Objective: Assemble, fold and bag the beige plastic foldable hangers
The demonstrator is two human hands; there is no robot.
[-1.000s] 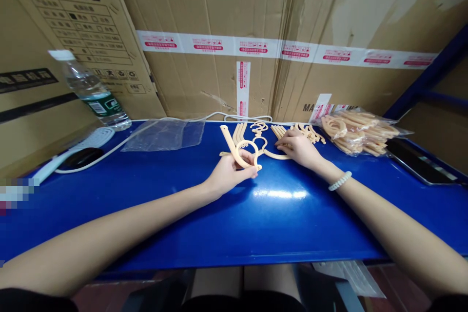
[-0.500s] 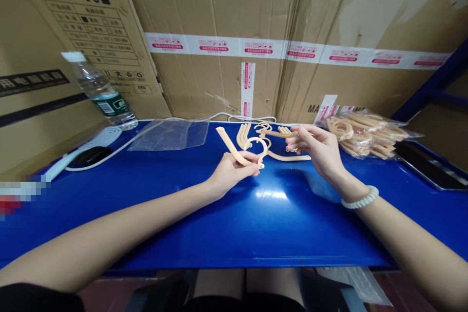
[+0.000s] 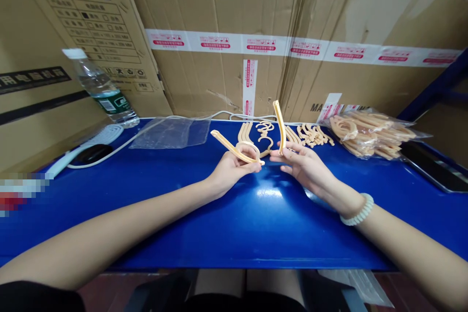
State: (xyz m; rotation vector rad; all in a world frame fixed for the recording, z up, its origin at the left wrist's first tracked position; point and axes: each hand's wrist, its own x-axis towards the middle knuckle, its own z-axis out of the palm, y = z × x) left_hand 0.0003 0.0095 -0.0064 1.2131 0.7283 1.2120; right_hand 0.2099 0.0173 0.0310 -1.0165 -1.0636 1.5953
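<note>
My left hand [image 3: 236, 170] is closed on a long curved beige piece [image 3: 230, 146] and a round beige ring piece [image 3: 249, 145], both near its fingertips. My right hand [image 3: 305, 163] grips another curved beige piece [image 3: 280, 124] by its lower end, and that piece stands nearly upright. A gap separates the two hands. Behind them on the blue table [image 3: 219, 219] lie curved strips [image 3: 244, 132], small hook-shaped pieces [image 3: 264, 128] and a cluster of short beige pieces [image 3: 314, 135]. More strips are partly hidden behind my right hand.
Clear bags of beige parts [image 3: 369, 131] lie at the right beside a black phone [image 3: 435, 168]. At the left are a water bottle [image 3: 111, 100], a flat clear bag [image 3: 170, 134], a black object [image 3: 95, 153] and a white cable. Cardboard boxes [image 3: 219, 0] stand behind.
My right hand has moved left and down towards my left hand, and its strip has swung from nearly level to upright. The left hand's strip has tilted lower. Short pieces behind are now uncovered.
</note>
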